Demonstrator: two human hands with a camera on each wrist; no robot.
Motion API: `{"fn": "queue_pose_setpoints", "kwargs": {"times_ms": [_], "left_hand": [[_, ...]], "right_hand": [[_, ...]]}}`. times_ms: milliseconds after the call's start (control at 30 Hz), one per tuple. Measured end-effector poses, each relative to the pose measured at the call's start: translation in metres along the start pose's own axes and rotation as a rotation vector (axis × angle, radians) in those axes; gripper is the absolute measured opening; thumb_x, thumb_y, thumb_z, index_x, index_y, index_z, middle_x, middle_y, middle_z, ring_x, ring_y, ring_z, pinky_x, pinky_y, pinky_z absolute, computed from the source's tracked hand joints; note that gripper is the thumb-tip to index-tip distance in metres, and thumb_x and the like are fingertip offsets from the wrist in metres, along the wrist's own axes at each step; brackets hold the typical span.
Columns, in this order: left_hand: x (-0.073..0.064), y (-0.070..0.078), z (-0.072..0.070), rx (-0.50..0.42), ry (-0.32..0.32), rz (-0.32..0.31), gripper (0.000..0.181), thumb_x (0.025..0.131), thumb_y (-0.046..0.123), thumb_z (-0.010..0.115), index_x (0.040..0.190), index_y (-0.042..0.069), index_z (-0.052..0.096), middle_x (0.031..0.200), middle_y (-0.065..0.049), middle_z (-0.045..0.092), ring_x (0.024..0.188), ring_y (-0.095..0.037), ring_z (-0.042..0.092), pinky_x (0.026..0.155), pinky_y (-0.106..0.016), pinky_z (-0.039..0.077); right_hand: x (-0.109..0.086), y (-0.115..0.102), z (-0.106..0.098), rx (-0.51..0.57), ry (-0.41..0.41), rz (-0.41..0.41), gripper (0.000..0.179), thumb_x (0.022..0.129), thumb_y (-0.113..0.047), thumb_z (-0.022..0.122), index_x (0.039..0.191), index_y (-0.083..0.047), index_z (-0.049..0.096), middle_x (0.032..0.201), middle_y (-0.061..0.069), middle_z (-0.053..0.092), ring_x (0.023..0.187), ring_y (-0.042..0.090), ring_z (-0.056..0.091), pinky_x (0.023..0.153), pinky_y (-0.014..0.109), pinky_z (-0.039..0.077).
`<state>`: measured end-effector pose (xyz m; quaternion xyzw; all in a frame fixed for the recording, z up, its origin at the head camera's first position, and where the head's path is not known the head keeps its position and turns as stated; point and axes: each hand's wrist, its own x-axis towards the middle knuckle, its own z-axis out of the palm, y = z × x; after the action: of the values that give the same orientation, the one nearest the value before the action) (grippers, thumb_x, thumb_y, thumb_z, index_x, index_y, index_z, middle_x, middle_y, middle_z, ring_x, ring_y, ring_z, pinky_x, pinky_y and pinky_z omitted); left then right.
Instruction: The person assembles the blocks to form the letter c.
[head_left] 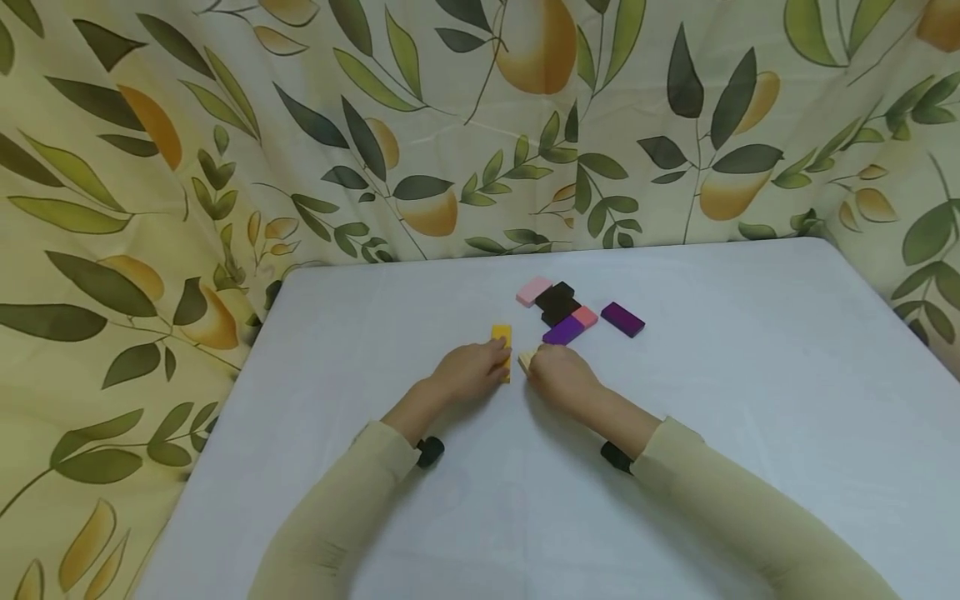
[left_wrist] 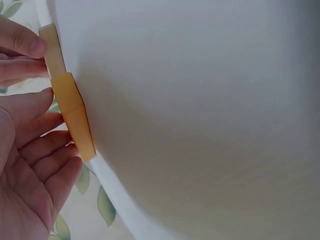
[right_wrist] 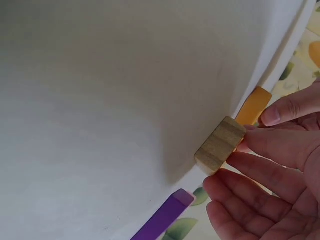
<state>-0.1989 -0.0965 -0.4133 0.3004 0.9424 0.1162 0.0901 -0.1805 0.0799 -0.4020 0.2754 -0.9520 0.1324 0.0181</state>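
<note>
A yellow piece [head_left: 502, 332], with a line or bend across its middle, lies on the white surface [head_left: 750, 358], near its centre. The left hand [head_left: 471, 371] has it in a narrow grip, thumb and fingers against it. Just beside it at three o'clock, the right hand [head_left: 561, 375] pinches a plain wooden block [right_wrist: 220, 142], tilted toward eleven o'clock.

Seen from the head, a purple block [head_left: 562, 331] lies just past the right hand at twelve o'clock, the nearest obstacle there. It touches a coral block [head_left: 585, 317] and near-black blocks [head_left: 558, 303], with a pink block [head_left: 534, 291] at the group's ten o'clock. A dark plum block [head_left: 622, 320] lies apart at the group's three o'clock. A leaf-patterned curtain [head_left: 480, 125] hangs at twelve o'clock behind everything.
</note>
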Motion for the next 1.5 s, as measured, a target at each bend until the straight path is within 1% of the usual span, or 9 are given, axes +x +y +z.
{"fn": "queue_pose_setpoints", "kwargs": {"times_ms": [267, 333, 467, 567, 667, 767, 1033, 1333, 1500], "left_hand": [[-0.007, 0.006, 0.000, 0.029, 0.008, 0.009, 0.037, 0.096, 0.022, 0.050, 0.128, 0.005, 0.054, 0.138, -0.012, 0.043, 0.120, -0.026, 0.047, 0.096, -0.036, 0.039], [-0.009, 0.009, -0.001, 0.035, 0.007, 0.019, 0.035, 0.095, 0.022, 0.051, 0.125, 0.005, 0.056, 0.136, -0.012, 0.045, 0.117, -0.026, 0.050, 0.093, -0.037, 0.041], [-0.014, 0.013, 0.000, 0.032, 0.000, 0.045, 0.024, 0.094, 0.022, 0.053, 0.109, 0.006, 0.062, 0.129, -0.010, 0.052, 0.099, -0.022, 0.059, 0.081, -0.033, 0.047], [-0.018, 0.015, 0.001, 0.016, -0.006, 0.044, 0.027, 0.094, 0.023, 0.054, 0.112, 0.005, 0.062, 0.131, -0.009, 0.051, 0.103, -0.021, 0.058, 0.085, -0.032, 0.045], [-0.023, 0.017, 0.003, -0.020, -0.007, 0.029, 0.038, 0.093, 0.023, 0.056, 0.126, 0.004, 0.056, 0.137, -0.010, 0.044, 0.120, -0.023, 0.047, 0.096, -0.034, 0.038], [-0.027, 0.019, 0.005, -0.054, -0.007, 0.010, 0.041, 0.093, 0.024, 0.055, 0.129, 0.005, 0.053, 0.139, -0.009, 0.040, 0.124, -0.022, 0.042, 0.099, -0.033, 0.035], [-0.033, 0.026, 0.009, -0.057, -0.020, -0.015, 0.041, 0.093, 0.025, 0.055, 0.130, 0.006, 0.052, 0.140, -0.008, 0.039, 0.126, -0.019, 0.040, 0.099, -0.033, 0.035], [-0.041, 0.034, 0.012, -0.050, -0.020, -0.025, 0.041, 0.093, 0.026, 0.055, 0.129, 0.007, 0.054, 0.140, -0.006, 0.040, 0.126, -0.018, 0.039, 0.099, -0.031, 0.035], [-0.045, 0.039, 0.013, -0.038, -0.012, -0.019, 0.041, 0.092, 0.026, 0.056, 0.128, 0.007, 0.055, 0.139, -0.007, 0.041, 0.125, -0.018, 0.040, 0.097, -0.031, 0.037]], "right_hand": [[-0.008, 0.001, 0.000, 0.022, 0.012, -0.006, 0.015, 0.080, -0.006, 0.067, 0.068, 0.002, 0.063, 0.061, 0.006, 0.050, 0.053, 0.017, 0.041, 0.051, 0.030, 0.042], [-0.011, 0.001, 0.000, 0.011, 0.007, -0.013, 0.014, 0.080, -0.006, 0.067, 0.069, 0.002, 0.064, 0.062, 0.006, 0.051, 0.053, 0.017, 0.042, 0.052, 0.030, 0.044], [-0.019, 0.002, -0.001, 0.022, -0.019, -0.020, 0.010, 0.080, -0.007, 0.068, 0.074, 0.001, 0.068, 0.065, 0.006, 0.055, 0.055, 0.016, 0.044, 0.056, 0.030, 0.046], [-0.026, 0.004, -0.004, 0.071, -0.026, -0.036, 0.006, 0.079, -0.005, 0.069, 0.078, 0.000, 0.070, 0.067, 0.005, 0.056, 0.056, 0.015, 0.046, 0.058, 0.030, 0.047], [-0.031, 0.009, -0.006, 0.117, -0.017, -0.056, 0.005, 0.078, -0.004, 0.069, 0.081, 0.000, 0.071, 0.070, 0.004, 0.058, 0.060, 0.015, 0.050, 0.061, 0.031, 0.049], [-0.033, 0.014, -0.007, 0.158, -0.018, -0.056, 0.007, 0.077, -0.004, 0.071, 0.083, -0.001, 0.072, 0.075, 0.004, 0.060, 0.066, 0.016, 0.055, 0.066, 0.032, 0.050], [-0.031, 0.018, -0.009, 0.223, -0.071, 0.011, 0.008, 0.074, -0.006, 0.073, 0.080, -0.002, 0.069, 0.076, 0.003, 0.060, 0.067, 0.015, 0.050, 0.067, 0.033, 0.048], [-0.027, 0.013, -0.008, 0.214, -0.075, 0.051, 0.012, 0.074, -0.009, 0.076, 0.081, -0.001, 0.070, 0.070, 0.001, 0.057, 0.063, 0.016, 0.048, 0.064, 0.031, 0.046], [-0.027, 0.013, -0.008, 0.233, -0.059, 0.065, 0.016, 0.073, -0.008, 0.076, 0.085, 0.000, 0.071, 0.073, 0.003, 0.061, 0.066, 0.017, 0.049, 0.067, 0.033, 0.047]]}}
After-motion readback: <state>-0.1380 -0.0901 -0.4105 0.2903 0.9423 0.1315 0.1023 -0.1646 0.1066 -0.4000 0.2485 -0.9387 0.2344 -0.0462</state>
